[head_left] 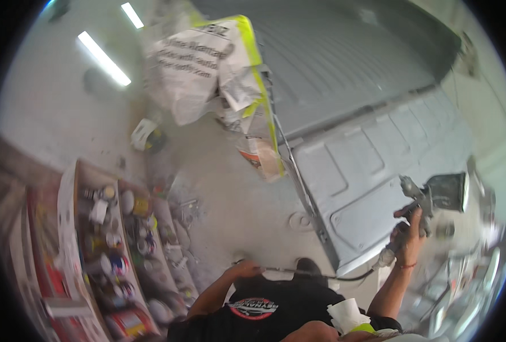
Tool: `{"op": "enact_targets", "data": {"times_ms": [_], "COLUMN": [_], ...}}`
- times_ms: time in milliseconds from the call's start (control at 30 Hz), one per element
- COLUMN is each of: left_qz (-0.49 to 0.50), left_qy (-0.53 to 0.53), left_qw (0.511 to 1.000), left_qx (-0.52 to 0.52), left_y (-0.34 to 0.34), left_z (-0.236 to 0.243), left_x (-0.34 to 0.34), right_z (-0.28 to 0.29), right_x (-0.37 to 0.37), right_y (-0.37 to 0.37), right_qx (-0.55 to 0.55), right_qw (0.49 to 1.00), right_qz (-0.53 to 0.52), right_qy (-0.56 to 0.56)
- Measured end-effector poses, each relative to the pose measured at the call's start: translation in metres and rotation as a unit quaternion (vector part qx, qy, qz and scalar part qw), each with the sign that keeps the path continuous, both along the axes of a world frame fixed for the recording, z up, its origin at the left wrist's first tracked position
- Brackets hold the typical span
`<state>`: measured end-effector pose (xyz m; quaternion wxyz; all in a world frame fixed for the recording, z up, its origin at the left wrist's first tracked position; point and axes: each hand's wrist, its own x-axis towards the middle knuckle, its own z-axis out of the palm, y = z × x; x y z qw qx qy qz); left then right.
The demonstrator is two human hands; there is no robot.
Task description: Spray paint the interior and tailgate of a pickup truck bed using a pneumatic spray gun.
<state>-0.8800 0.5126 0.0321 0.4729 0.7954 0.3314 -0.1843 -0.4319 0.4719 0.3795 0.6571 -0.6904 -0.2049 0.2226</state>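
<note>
My right hand [413,248] is wrapped round the handle of a paint spray gun [422,204] with a dark cup [448,192] on it. The gun is raised over the right part of a grey lowered tailgate [358,171], apart from the panel. From the gun's base a dark air hose [353,278] runs left across my body. My left hand [245,268], low near my waist, is closed round that hose. Beyond the tailgate lies the ribbed grey truck bed [344,62]. No spray is visible at the nozzle.
Printed masking sheet [190,74] edged with yellow-green tape covers the vehicle's side at the upper left. A shelf unit [67,228] with several cans and bottles stands at the left. A white and dark container [146,135] is near the wall. Blurred clutter [458,296] fills the lower right.
</note>
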Motion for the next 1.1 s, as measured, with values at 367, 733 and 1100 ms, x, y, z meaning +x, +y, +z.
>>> {"op": "enact_targets", "data": {"times_ms": [367,733,1100], "left_qz": [-0.026,-0.133,-0.272], "left_qy": [-0.048,0.069,0.038], "left_qw": [0.997,0.989,0.96], "left_qx": [0.052,0.013,0.047], "left_y": [0.327,0.4,0.396], "left_z": [-0.058,-0.044,-0.021], "left_x": [-0.222,-0.228,-0.144], "right_z": [-0.117,-0.141,-0.126], "right_x": [-0.343,-0.444,-0.428], "right_y": [0.077,0.036,0.102], "right_qx": [-0.137,-0.092,-0.168], "right_qw": [0.968,0.786,0.896], "right_qz": [-0.209,-0.609,-0.41], "right_qy": [0.029,0.057,0.035]}}
